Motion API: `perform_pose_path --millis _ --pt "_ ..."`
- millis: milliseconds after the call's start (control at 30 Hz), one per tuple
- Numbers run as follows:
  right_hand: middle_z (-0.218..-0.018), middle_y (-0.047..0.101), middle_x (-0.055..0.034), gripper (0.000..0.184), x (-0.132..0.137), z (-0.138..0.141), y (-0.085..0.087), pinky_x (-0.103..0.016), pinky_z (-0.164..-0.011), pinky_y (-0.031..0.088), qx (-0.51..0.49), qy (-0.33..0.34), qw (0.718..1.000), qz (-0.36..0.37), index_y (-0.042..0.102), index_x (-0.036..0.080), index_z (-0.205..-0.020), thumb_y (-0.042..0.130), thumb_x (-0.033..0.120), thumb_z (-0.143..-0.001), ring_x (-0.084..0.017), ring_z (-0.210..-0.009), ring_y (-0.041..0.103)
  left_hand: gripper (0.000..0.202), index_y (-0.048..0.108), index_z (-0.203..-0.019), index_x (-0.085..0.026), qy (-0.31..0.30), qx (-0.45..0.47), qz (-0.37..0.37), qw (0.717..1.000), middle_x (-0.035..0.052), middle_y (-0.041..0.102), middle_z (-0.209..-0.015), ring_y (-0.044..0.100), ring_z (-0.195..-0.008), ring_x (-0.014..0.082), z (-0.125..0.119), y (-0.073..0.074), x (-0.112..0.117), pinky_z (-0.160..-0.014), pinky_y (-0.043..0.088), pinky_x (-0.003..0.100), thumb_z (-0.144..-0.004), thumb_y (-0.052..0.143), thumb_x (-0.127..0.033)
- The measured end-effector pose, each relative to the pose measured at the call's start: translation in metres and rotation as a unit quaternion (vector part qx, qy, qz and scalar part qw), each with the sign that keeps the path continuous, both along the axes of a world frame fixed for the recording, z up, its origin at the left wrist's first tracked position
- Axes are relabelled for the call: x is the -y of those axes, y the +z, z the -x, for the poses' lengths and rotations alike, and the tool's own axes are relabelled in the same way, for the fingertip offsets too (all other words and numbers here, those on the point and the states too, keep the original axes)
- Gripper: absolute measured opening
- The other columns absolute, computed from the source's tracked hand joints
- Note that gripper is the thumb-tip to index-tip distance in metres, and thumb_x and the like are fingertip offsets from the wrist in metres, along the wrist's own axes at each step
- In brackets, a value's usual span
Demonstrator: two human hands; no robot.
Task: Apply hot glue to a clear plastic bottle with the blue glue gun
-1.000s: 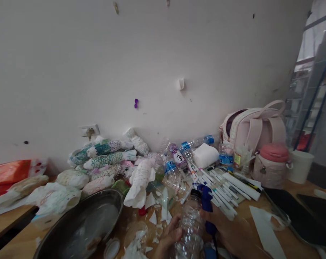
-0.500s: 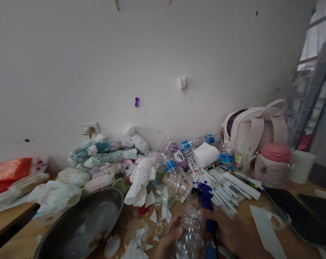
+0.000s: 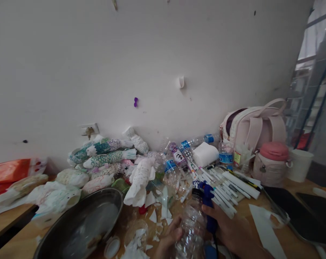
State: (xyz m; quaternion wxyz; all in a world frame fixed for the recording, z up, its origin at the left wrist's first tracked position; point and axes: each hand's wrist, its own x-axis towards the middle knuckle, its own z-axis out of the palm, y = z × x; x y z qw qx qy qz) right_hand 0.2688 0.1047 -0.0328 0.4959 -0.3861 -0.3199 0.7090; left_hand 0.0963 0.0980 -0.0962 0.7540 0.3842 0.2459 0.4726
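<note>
Head view, the only one supplied. Compared with half a second ago, little has changed: my left hand [image 3: 169, 239] has kept its place on the near side of the clear plastic bottle [image 3: 191, 228], and my right hand [image 3: 230, 230] has shifted only slightly along the blue tool [image 3: 208, 205] that it presses against the bottle's shoulder. I judge the work on the bottle to be mid-step, not yet complete.

Grip, left: fingers curled around the bottle's lower body, closed on it. Grip, right: closed around the blue tool; a dark cord hangs from it toward the bottom edge.

Position of the bottle: upright to slightly tilted, held between both hands, dark neck pointing away from me, just above the wooden surface [image 3: 260, 230]. White markers [image 3: 227, 190] lie just beyond it; a metal pan [image 3: 79, 223] sits well to the left.
</note>
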Motion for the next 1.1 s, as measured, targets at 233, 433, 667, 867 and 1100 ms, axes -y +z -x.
perform_pose_path --millis 233,433,667,867,1100 --pt "-0.076 0.073 -0.0024 0.049 0.000 0.001 -0.005 -0.029 -0.059 0.051 -0.021 0.015 1.000 -0.006 0.065 0.018 -0.089 0.086 0.043 -0.052 -0.022 -0.067 0.067 0.054 0.075 -0.092 -0.018 0.023 -0.002 0.027 0.999 0.0121 0.075 -0.089 0.061 -0.107 0.0383 0.002 0.005 0.003 -0.098 0.038 0.046 -0.051 0.082 -0.053" --pt "-0.074 0.072 -0.0023 0.051 -0.003 0.002 -0.014 -0.025 -0.053 0.049 -0.008 0.025 1.000 -0.015 0.066 0.018 -0.091 0.085 0.048 -0.054 -0.019 -0.061 0.064 0.054 0.074 -0.096 -0.018 0.000 0.020 0.023 1.000 0.0117 0.075 -0.090 0.064 -0.102 0.0366 0.001 0.007 0.003 -0.095 0.040 0.045 -0.054 0.081 -0.051" --pt "-0.076 0.071 -0.0014 0.053 -0.004 0.002 -0.021 -0.026 -0.057 0.051 0.002 0.011 1.000 -0.027 0.062 0.020 -0.093 0.084 0.049 -0.054 -0.020 -0.066 0.066 0.056 0.074 -0.099 -0.023 -0.004 0.035 0.009 0.999 0.0085 0.075 -0.095 0.062 -0.106 0.0342 -0.001 0.007 0.002 -0.097 0.038 0.043 -0.051 0.084 -0.049" --pt "-0.078 0.070 -0.0019 0.053 -0.006 0.002 -0.024 -0.029 -0.058 0.052 0.019 -0.017 0.999 -0.035 0.061 0.022 -0.089 0.085 0.048 -0.050 -0.020 -0.062 0.064 0.058 0.069 -0.112 -0.028 -0.033 0.058 0.003 0.998 0.0078 0.072 -0.107 0.060 -0.110 0.0348 0.003 0.005 0.005 -0.100 0.035 0.048 -0.058 0.081 -0.044" --pt "-0.080 0.066 -0.0017 0.051 -0.006 -0.001 -0.020 -0.030 -0.061 0.051 0.034 -0.034 0.997 -0.056 0.059 0.020 -0.091 0.085 0.043 -0.053 -0.021 -0.069 0.062 0.058 0.068 -0.115 -0.031 -0.033 0.054 -0.027 0.998 0.0063 0.069 -0.116 0.056 -0.117 0.0356 0.005 0.000 0.003 -0.104 0.031 0.047 -0.059 0.081 -0.044"
